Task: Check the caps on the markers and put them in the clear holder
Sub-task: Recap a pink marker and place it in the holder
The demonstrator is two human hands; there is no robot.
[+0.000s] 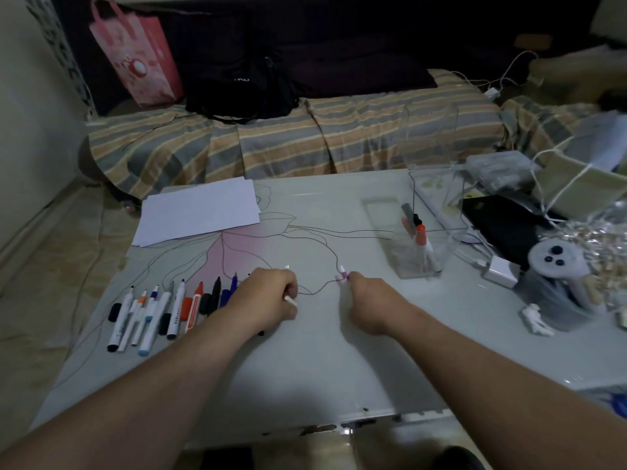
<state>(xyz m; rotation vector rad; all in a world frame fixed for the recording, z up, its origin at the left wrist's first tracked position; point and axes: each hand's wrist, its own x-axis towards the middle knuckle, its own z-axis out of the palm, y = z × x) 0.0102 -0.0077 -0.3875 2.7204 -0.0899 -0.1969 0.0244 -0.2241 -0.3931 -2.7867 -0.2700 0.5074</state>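
While capless, marker [291, 300] between hands.

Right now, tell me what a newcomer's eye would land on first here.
Two bare forearms reach over the pale table, the left hand and right hand each gripping something small and white. A row of markers lies at the left; the clear holder, right of centre, already holds a few.

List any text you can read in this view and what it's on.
None can be read for certain.
Black bag: faint pale letters, too blurred.
Pink bag: a printed design, no clear words.
Markers: barrel print too small.
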